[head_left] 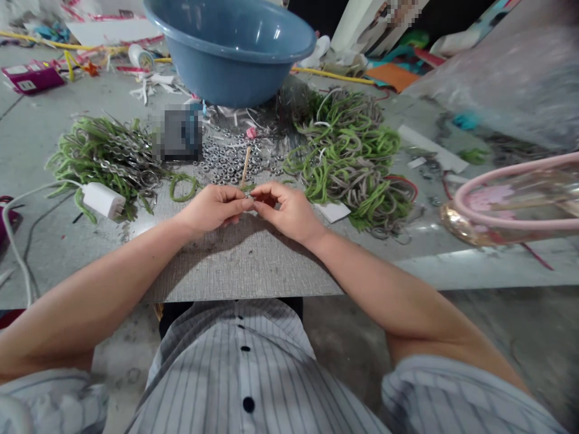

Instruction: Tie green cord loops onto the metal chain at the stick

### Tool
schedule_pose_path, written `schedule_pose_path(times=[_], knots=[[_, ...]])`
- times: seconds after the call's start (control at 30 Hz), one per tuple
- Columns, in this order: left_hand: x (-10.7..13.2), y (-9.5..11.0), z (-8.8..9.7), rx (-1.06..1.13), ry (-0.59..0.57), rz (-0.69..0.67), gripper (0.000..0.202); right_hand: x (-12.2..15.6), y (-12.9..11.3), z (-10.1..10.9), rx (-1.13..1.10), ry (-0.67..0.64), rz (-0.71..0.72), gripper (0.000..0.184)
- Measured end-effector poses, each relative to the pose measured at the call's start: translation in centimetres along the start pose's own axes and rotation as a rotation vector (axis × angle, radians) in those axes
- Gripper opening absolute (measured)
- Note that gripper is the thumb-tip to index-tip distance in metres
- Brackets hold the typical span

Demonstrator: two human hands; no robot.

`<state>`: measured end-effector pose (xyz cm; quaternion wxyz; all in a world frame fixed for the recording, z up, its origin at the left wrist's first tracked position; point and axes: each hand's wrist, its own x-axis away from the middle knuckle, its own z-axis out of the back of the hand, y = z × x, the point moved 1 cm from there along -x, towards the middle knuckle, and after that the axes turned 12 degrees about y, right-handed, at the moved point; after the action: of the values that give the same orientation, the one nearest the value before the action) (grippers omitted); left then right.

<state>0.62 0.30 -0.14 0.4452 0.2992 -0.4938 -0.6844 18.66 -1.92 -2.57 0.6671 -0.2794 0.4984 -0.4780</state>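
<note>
My left hand (221, 208) and my right hand (283, 208) meet fingertip to fingertip above the front of the table. Both are closed in a pinch around something tiny, mostly hidden by the fingers. Just beyond them a thin wooden stick (245, 166) points away, its near end close to my fingertips. Behind it spreads a heap of small shiny metal pieces (224, 158). A loop of green cord (182, 188) lies left of my left hand. To the right of my right hand is a tangled pile of green and grey cords (348, 157).
A large blue basin (230, 60) stands at the back. Green cords with metal chains (104, 150) and a white charger plug (104, 200) lie at left. A pink-rimmed clear bag (520, 202) rests at right. The table's front edge (271, 296) runs close to my body.
</note>
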Motion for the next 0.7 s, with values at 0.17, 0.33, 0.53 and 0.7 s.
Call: schedule_pose_path(times=[0.17, 0.33, 0.53, 0.7], knots=[[0.4, 0.3, -0.1, 0.113, -0.113, 0.106, 0.024, 0.0, -0.7, 0.0, -0.200, -0.121, -0.196, 0.038], [0.6, 0.5, 0.0, 0.137, -0.193, 0.137, 0.027, 0.0, -1.0, 0.3, -0.446, -0.338, -0.503, 0.041], [0.6, 0.4, 0.1, 0.310, -0.202, 0.226, 0.033, -0.1, -1.1, 0.5, -0.639, -0.408, -0.619, 0.035], [0.6, 0.1, 0.1, 0.412, -0.257, 0.264, 0.045, 0.0, -1.2, 0.5, -0.697, -0.423, -0.641, 0.036]])
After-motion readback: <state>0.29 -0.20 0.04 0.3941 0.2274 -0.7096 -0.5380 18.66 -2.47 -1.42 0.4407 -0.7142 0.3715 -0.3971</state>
